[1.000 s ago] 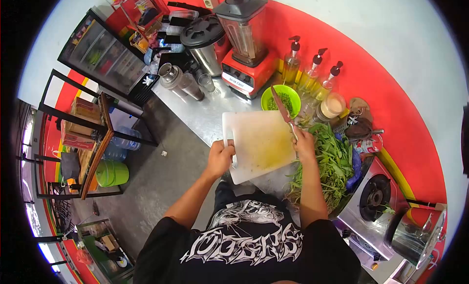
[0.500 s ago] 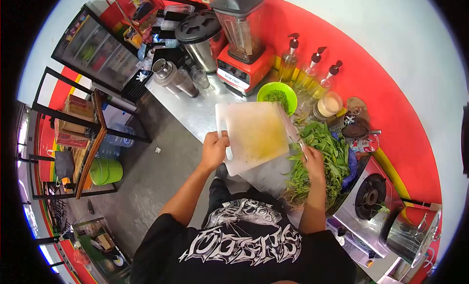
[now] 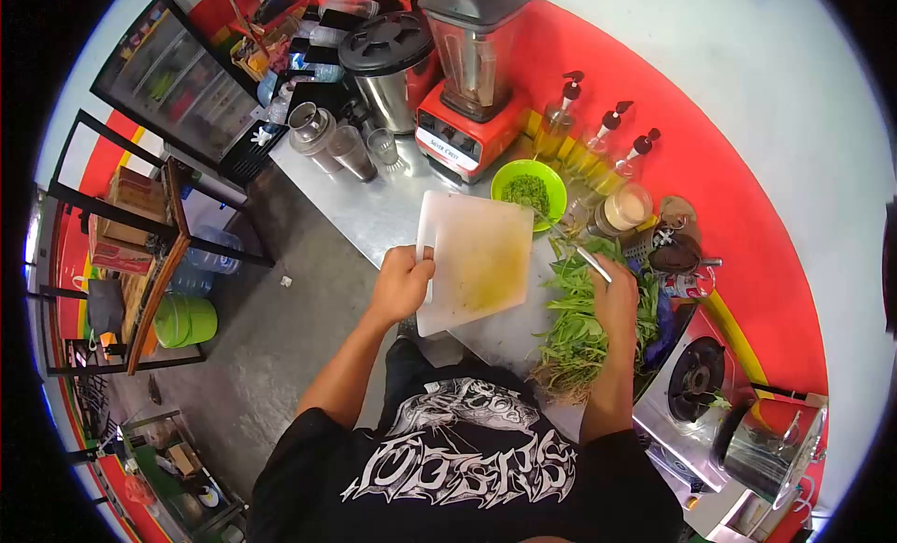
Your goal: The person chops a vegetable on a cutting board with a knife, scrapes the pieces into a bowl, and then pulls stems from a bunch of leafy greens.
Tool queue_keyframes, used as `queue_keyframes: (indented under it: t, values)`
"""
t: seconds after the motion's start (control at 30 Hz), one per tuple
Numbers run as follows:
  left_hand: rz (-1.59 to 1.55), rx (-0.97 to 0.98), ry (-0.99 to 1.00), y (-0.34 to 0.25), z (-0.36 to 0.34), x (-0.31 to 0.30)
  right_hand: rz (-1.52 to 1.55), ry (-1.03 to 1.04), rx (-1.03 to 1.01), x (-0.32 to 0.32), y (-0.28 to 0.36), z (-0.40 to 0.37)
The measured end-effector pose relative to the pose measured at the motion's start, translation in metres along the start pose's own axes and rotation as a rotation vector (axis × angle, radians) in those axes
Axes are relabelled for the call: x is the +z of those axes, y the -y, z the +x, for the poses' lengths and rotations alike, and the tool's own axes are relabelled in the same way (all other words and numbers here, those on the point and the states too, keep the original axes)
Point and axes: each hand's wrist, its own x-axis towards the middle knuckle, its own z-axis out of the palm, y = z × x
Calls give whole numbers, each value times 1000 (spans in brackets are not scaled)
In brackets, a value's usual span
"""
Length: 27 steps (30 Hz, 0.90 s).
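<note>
My left hand [image 3: 404,283] is closed round the handle slot of a white cutting board [image 3: 476,263]. The board is tilted above the counter, its face stained yellow-green. In my right hand [image 3: 614,295] is a knife with a silvery handle [image 3: 594,264]; its blade points up and left and is hard to make out. Below that hand lies a large bunch of leafy greens [image 3: 575,323] with roots toward me. Just beyond the board, a lime-green bowl [image 3: 500,180] contains chopped greens [image 3: 526,193].
A red blender [image 3: 467,132] stands behind the bowl, beside a steel jug with a black lid [image 3: 388,76]. Several pump bottles [image 3: 603,146] line the red wall. A gas stove [image 3: 696,379] and a pot [image 3: 771,445] are at right. Glasses [image 3: 381,147] stand on the steel counter [image 3: 327,188].
My right hand and the knife have moved away from the board's right edge, rightward and up over the greens. The board has turned slightly and shifted left, uncovering more of the bowl.
</note>
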Motion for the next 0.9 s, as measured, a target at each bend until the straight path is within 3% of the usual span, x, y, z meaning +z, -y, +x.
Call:
queue_keyframes:
  t: [0.1,0.17,0.27,0.4,0.63,0.8,0.9]
  values:
    - [-18,24,-6,15,-1,-4,-144,-22,21,7,-16,4]
    - [-31,19,-14,21,-2,-12,34,-75,62,15,-21,1]
    - [-45,-9,-32,26,-1,-24,-30,-104,100,31,-10,-11]
    - [-115,-22,41,47,12,-43,33,-51,345,31,36,-24]
    - [-143,12,330,67,47,-70,74,-249,343,42,60,-70]
    - [-249,12,506,79,67,-71,70,-243,718,52,101,-95]
    - [-279,28,572,95,76,-63,71,-328,803,66,124,-118]
